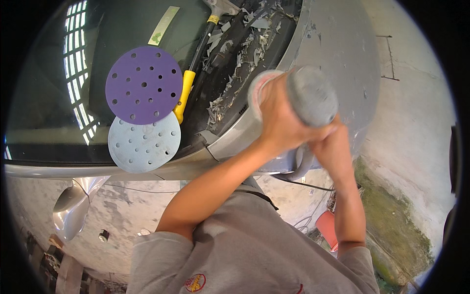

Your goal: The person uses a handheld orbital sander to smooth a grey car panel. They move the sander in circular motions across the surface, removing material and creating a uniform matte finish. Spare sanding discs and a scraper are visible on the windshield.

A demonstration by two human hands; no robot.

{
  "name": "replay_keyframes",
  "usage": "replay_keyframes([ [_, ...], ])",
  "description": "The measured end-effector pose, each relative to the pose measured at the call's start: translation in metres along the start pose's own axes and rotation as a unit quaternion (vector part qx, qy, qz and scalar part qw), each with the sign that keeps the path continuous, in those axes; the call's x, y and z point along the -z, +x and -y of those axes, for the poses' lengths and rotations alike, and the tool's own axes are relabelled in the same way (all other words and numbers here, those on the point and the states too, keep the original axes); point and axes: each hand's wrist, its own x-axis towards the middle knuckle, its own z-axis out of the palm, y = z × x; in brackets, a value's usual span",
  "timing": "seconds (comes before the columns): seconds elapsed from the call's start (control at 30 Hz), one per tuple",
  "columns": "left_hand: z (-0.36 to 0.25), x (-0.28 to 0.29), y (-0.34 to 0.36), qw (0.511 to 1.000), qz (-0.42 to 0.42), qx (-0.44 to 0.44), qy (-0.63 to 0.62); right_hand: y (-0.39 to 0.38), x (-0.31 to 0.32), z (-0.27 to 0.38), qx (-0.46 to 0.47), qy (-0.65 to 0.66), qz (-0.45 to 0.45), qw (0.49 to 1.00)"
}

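while the left hand [275, 117] grasps the grey-topped sander [313, 95] in the head view, the right hand [327, 139] is wrapped about its lower side; blur hides the exact finger placement. the sander is over the grey car panel [338, 36], right of the windscreen [112, 29]; whether its pad touches the paint cannot be told. a purple disc [139, 95] overlaps a pale blue disc [152, 151] beside a yellow-handled tool [200, 49]. because the blue disc reaches onto the silver trim [88, 171], vibration or a brushing forearm could slide both discs off. loose flakes [240, 59], if caught beneath the pad, might score the surface; the grey hose [299, 169], if snagged at the panel's edge, could tilt the sander.
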Motion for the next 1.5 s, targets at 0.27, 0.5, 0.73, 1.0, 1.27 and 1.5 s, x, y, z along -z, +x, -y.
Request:
replay_keyframes([
  [0.27,-0.005,0.033,-0.044,0.999,-0.044,0.02,-0.004,-0.018,-0.015,0.019,-0.012,-0.046,0.078,0.996],
  [0.5,0.023,-0.05,0.098,0.999,-0.026,-0.031,0.013,0.085,0.027,-0.011,-0.083,-0.104,-0.021,0.991],
  [0.73,-0.004,0.01,0.006,0.996,-0.091,-0.014,-0.021,0.02,0.008,0.016,0.036,-0.087,0.086,0.992],
  [1.0,0.013,-0.04,0.08,0.993,-0.087,-0.064,0.038,0.068,0.023,-0.016,-0.044,-0.116,0.018,0.992],
  [1.27,-0.003,0.011,-0.005,0.994,-0.097,-0.031,-0.025,0.006,0.008,0.015,0.078,-0.132,0.085,0.984],
  [1.5,0.01,-0.044,0.07,0.997,-0.064,-0.032,0.015,0.058,0.029,-0.015,-0.024,-0.13,-0.022,0.991],
])
